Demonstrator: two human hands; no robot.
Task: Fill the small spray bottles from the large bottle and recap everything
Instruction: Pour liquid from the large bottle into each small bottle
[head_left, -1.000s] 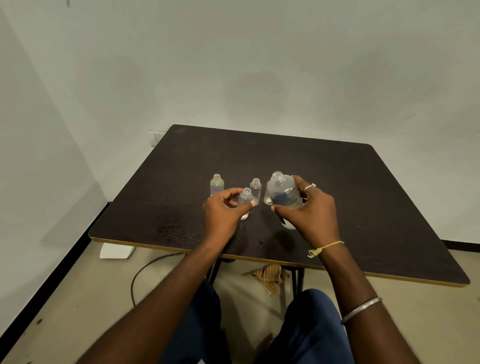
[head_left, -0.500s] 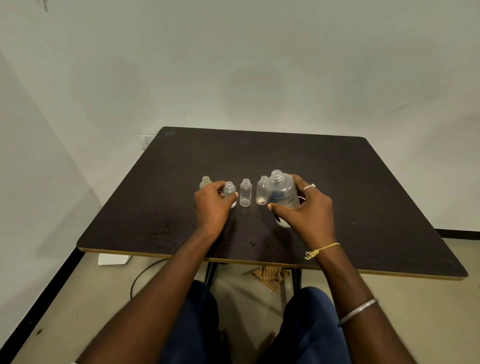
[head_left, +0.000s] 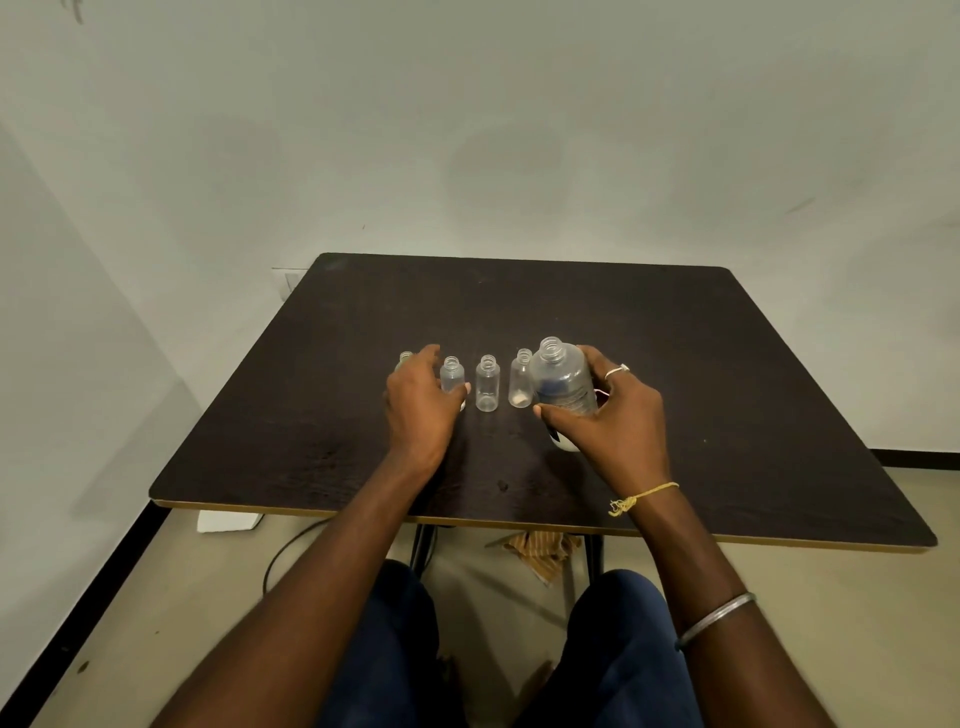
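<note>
Dark table at frame centre carries 4 uncapped small bottles in a row. Right hand wraps the large bottle, uncapped, at the row's right end. Left hand curls around the second small bottle from the left.

Four small clear bottles stand uncapped in a row on one dark worktop: the first (mostly hidden behind the left hand), the second, the third and the fourth. One large bottle, also uncapped, sits in the right hand. Two hands are in view. One ring, one yellow thread and one metal bangle mark the right arm.
</note>
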